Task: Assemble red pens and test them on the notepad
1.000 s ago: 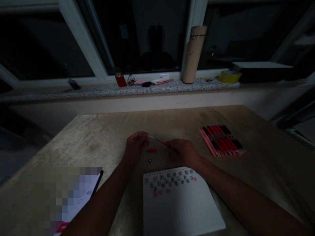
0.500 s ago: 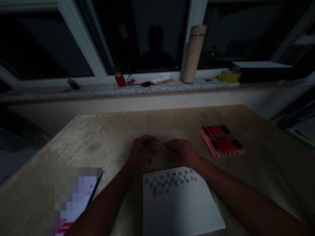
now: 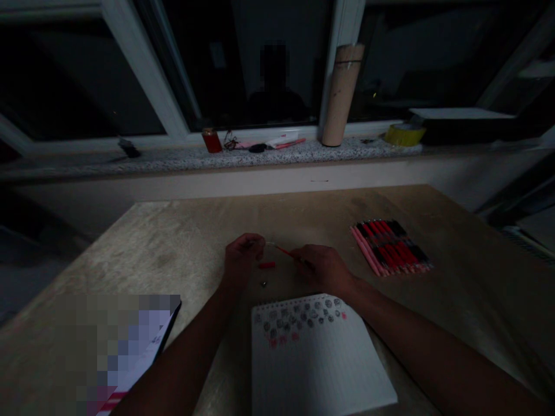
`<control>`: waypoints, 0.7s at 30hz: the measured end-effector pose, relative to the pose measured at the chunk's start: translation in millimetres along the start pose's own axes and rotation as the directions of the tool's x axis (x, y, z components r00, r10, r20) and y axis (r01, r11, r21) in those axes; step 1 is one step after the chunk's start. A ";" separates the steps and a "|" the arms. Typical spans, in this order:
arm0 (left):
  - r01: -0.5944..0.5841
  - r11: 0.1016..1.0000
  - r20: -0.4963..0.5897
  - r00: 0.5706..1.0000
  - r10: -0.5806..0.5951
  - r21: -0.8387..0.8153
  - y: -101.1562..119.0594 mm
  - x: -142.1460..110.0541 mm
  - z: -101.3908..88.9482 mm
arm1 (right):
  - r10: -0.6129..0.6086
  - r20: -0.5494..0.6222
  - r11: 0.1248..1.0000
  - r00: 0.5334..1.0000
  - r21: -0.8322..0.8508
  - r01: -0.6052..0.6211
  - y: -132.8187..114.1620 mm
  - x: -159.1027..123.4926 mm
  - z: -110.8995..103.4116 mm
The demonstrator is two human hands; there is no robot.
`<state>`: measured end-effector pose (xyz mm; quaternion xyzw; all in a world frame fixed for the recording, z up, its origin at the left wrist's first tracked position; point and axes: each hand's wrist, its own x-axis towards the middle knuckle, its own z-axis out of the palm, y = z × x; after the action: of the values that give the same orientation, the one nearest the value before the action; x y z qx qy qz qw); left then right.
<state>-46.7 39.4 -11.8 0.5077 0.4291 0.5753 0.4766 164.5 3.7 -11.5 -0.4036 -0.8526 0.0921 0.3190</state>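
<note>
Your right hand (image 3: 323, 267) has its fingers closed around the back end of a thin red pen refill (image 3: 284, 251), which slants up and to the left toward your left hand (image 3: 241, 254). The left fingers are curled and pinched together at the pale tip end of that refill, but the light is too dim to tell whether they actually grip the tip or some small part beside it.

Judging from how things lie, you are in the middle of one pen. It lies in pieces: a short red pen part (image 3: 267, 265) rests on the table (image 3: 182, 242) just below the refill, between your two hands, and a tiny dark piece (image 3: 263, 283), perhaps a spring or tip, lies a little nearer to you. Neither is on the refill yet, so that pen appears unfinished.

Toward the right edge of the table, well apart from your hands, a neat row of red and black pens (image 3: 390, 247) lies side by side; whether those are done or waiting cannot be told from here. Right in front of you, at the near edge, lies a spiral notebook (image 3: 318, 358) with scribbled test marks along its top lines.
</note>
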 end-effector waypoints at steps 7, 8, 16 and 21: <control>0.021 0.998 -0.026 0.999 -0.020 0.064 2.4 -1.7 2.3 | 0.018 0.017 1.000 1.000 -0.014 -0.018 -2.0 0.7 -1.9; 0.023 0.997 -0.030 0.999 -0.020 0.080 3.2 -2.1 3.0 | 0.015 0.020 1.000 1.000 -0.010 -0.015 -2.1 0.8 -2.2; -0.002 0.998 -0.031 1.000 0.004 0.063 3.5 -2.1 1.9 | 0.028 0.022 1.000 0.999 0.001 -0.028 -0.1 0.4 -0.6; 0.043 0.993 -0.015 0.999 -0.042 0.112 4.8 -3.3 3.7 | 0.042 0.045 0.999 0.998 0.006 -0.042 -1.0 0.9 -2.0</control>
<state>-43.5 35.3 -7.3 0.5210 0.4744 0.5432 0.4566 164.7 3.5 -9.1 -0.4181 -0.8506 0.1106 0.2990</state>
